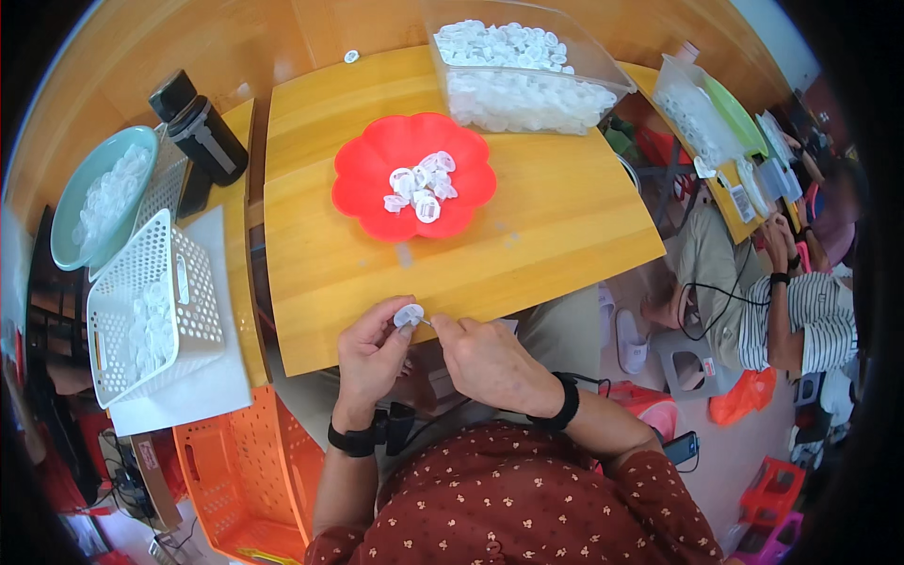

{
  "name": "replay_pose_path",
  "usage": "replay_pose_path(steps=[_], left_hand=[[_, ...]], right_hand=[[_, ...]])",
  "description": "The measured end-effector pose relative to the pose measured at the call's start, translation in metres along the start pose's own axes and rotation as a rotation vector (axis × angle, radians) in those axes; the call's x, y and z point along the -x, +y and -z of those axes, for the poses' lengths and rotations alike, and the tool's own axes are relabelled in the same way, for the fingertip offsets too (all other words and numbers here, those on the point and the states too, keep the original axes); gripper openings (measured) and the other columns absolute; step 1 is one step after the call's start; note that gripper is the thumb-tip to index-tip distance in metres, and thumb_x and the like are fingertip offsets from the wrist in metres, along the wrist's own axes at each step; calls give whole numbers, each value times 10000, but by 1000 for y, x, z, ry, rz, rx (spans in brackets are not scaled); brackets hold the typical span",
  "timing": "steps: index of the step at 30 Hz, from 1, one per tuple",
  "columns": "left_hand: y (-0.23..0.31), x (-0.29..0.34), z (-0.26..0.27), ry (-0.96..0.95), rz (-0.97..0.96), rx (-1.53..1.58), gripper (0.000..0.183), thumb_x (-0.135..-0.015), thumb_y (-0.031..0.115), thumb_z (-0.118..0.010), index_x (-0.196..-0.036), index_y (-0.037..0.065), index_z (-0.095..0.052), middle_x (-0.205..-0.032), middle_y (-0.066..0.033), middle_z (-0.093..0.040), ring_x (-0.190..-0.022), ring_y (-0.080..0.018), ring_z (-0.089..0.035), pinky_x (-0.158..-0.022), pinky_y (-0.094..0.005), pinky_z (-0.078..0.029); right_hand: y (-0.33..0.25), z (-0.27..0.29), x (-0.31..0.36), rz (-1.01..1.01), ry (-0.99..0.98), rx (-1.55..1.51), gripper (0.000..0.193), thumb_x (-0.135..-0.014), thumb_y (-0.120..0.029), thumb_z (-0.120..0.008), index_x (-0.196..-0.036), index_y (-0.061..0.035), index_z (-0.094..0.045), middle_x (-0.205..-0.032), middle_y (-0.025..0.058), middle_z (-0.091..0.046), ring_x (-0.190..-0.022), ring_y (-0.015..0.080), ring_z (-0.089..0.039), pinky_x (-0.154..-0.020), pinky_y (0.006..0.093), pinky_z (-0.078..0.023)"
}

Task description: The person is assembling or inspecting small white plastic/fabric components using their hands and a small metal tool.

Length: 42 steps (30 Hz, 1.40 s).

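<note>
Just over the near edge of the wooden table [546, 254], my left hand [370, 350] pinches a small round white plastic piece [409, 314] between thumb and fingers. My right hand [492, 363] is closed on a thin metal-looking tool [426, 321], mostly hidden in the fingers; its tip points at the piece's right side. I cannot tell whether the tip touches it. Beyond both hands sits a red flower-shaped dish [360, 184], in which several similar white pieces [426, 209] lie in a loose heap.
A clear bin [603, 99] full of white pieces stands at the far right of the table. On the left are a white perforated basket [202, 311], a teal bowl [71, 212] and a black bottle [212, 141]. An orange crate [226, 471] stands below. Another person [796, 315] sits at right.
</note>
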<state>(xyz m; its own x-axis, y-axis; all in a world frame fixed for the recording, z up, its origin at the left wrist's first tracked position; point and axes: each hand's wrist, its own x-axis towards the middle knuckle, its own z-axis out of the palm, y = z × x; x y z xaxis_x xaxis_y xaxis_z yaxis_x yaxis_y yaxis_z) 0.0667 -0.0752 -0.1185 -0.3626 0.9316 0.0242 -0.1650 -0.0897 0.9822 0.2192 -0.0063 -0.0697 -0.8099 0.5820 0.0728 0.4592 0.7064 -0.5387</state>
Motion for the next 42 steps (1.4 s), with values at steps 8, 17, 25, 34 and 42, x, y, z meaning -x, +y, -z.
replay_pose_path(steps=[8, 17, 25, 34, 42], left_hand=[[3, -1, -3, 0, 1, -10, 293, -837, -96, -523, -1125, -50, -554, -1000, -60, -606, -910, -104, -575, -800, -217, -456], [1, -1, 0, -5, 18, -20, 295, -828, -93, -538, -1119, -54, -561, -994, -58, -612, -910, -99, -576, -778, -205, -457], [-3, -1, 2, -11, -11, -31, 273, -819, -113, -530, -1083, -56, -570, -985, -66, -592, -902, -107, -574, -791, -222, -464], [-6, -2, 1, -2, -129, -123, 284, -827, -106, -533, -1106, -59, -556, -1056, -63, -566, -956, -122, -565, -813, -229, -456], [-4, -1, -3, 9, -153, -330, 286, -813, -116, -539, -1087, -40, -578, -1088, -65, -531, -940, -110, -548, -782, -211, -454]], right_hand=[[6, -6, -4, 8, 61, -98, 146, -717, -15, -498, -842, 60, -484, -643, 255, -568, -635, 397, -592, -589, 441, -474], [6, -7, -9, 0, 9, -151, 164, -764, -5, -476, -902, 82, -493, -679, 253, -567, -645, 412, -576, -570, 456, -466], [5, -11, -17, -17, -65, -159, 209, -709, -29, -480, -870, 101, -507, -640, 270, -571, -613, 415, -589, -568, 474, -469], [19, -13, -12, -97, -35, -477, 207, -802, -24, -455, -981, 16, -550, -758, 255, -568, -704, 412, -572, -599, 435, -444], [13, -18, 1, 7, 62, -213, 175, -776, -42, -481, -914, 53, -532, -704, 236, -579, -673, 394, -588, -603, 436, -470]])
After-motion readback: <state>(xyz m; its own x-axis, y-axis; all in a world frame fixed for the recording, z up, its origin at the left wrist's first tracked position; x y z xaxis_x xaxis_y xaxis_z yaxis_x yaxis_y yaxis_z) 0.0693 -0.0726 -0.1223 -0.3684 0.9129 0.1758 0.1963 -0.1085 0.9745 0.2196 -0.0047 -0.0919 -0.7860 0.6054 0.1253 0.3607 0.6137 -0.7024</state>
